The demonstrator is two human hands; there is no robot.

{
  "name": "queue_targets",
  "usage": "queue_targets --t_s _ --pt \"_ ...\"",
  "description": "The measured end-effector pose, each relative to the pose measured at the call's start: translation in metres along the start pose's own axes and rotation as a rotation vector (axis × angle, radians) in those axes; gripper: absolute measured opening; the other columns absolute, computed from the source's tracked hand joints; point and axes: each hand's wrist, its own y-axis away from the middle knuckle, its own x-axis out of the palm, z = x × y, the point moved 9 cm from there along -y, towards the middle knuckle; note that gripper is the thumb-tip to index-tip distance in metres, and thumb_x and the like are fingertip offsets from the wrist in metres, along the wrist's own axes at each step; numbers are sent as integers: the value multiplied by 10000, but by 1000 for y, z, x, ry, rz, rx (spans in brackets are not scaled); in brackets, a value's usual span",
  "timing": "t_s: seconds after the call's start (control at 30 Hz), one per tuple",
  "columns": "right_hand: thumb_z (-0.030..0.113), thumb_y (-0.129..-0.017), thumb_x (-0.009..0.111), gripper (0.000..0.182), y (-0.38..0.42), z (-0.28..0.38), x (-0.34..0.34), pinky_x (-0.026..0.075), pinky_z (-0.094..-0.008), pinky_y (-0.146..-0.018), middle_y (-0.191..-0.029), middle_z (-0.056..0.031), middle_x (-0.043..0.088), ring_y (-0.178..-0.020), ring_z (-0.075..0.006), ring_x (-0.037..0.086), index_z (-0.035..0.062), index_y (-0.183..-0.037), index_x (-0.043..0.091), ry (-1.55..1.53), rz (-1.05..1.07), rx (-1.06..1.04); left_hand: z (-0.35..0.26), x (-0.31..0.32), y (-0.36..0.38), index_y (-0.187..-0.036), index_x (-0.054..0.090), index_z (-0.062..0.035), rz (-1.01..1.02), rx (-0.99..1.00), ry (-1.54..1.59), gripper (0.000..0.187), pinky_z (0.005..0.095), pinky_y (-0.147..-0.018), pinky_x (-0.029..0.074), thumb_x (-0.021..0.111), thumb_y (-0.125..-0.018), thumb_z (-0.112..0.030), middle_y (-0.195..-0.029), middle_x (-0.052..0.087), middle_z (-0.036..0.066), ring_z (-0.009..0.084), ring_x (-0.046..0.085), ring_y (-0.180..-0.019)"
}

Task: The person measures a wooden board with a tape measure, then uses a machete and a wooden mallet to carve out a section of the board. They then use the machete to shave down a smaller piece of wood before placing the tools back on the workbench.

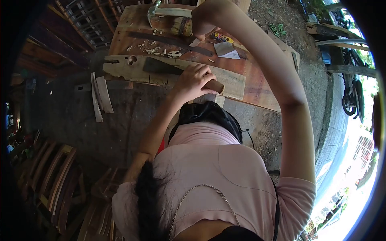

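My left hand (198, 78) is closed around the wooden handle (215, 86) of a tool with a wide, dark flat blade (161, 66), which looks like a chisel. The tool lies over a light wooden board (233, 82) with knots and a rough left end. At the far side of the bench my right hand (203, 24) is bent down, its fingers mostly hidden behind the wrist. Just left of it are a brush (181, 26) with stiff bristles and a hammer (173, 12). Whether it grips either one does not show.
On the wooden workbench (257, 90) lie a long dark metal strip (169, 41), wood chips (152, 51), a folded sheet of sandpaper (226, 50) and a yellow-and-black tube (222, 37). Thin wood pieces (100, 94) are at the left. Curved slatted furniture parts (52, 176) stand lower left.
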Motion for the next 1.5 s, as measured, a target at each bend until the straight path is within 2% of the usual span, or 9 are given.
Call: queue_targets --t_s 0.17,0.23,0.37,0.57,0.87,0.97,1.0,1.07,1.5 --pt "257 -788 575 437 -7 4 -4 426 -383 -883 -1184 -133 556 -1078 -299 532 55 -1174 553 -47 -123 25 1 2 3 -895 583 -114 10 5 -17 416 359 -879 401 713 -654 -427 -915 526 23 205 524 -963" --pt "265 -789 583 464 -5 0 0 415 -391 -903 -1206 -131 541 -1082 -299 529 68 -1205 529 -51 89 123 0 0 2 -913 567 -127 -19 35 -16 405 361 -877 406 713 -665 -411 -910 521 14 199 522 -958" --pt "277 -780 593 491 -4 3 -2 408 -393 -916 -1216 -135 530 -1091 -294 523 66 -1217 514 -93 195 105 1 1 3 -912 569 -125 -31 38 -17 406 359 -892 402 707 -669 -419 -918 525 16 200 521 -969" --pt "316 -775 576 456 15 -15 -4 452 -398 -825 -1126 -159 581 -990 -286 575 37 -1136 569 -258 156 181 4 5 7 -943 572 -131 -9 21 -32 413 362 -916 381 699 -676 -420 -953 516 12 200 504 -984" --pt "322 -790 565 488 24 18 -53 440 -390 -853 -1171 -152 557 -1040 -298 547 5 -1160 544 -157 28 95 10 -18 23 -1090 552 -184 -102 -7 -11 475 392 -941 330 700 -686 -384 -1077 479 15 216 463 -1019" --pt "313 -795 554 454 3 44 -73 438 -409 -842 -1199 -134 540 -1051 -282 538 29 -1150 561 -108 44 30 16 -22 29 -1090 552 -191 -97 -19 -11 445 395 -939 328 699 -701 -347 -1094 478 10 210 461 -1022" --pt "294 -805 541 423 -13 66 -87 438 -408 -849 -1185 -131 547 -1058 -284 534 37 -1141 567 41 -105 19 17 -23 31 -1087 554 -189 -97 -25 -9 422 394 -938 327 695 -713 -326 -1093 479 8 206 467 -1016" --pt "266 -820 520 405 -19 73 -92 434 -402 -870 -1188 -140 543 -1074 -296 524 47 -1157 560 112 -48 5 19 -27 36 -1084 557 -187 -99 -37 -9 400 394 -936 327 690 -726 -305 -1093 481 7 201 472 -1011" --pt "256 -744 570 376 -20 97 -93 460 -386 -794 -1045 -106 598 -950 -278 570 115 -1091 607 120 -88 -35 37 -48 51 -929 615 -174 -201 -49 76 148 370 -935 307 614 -799 -246 -966 521 -5 169 502 -964"
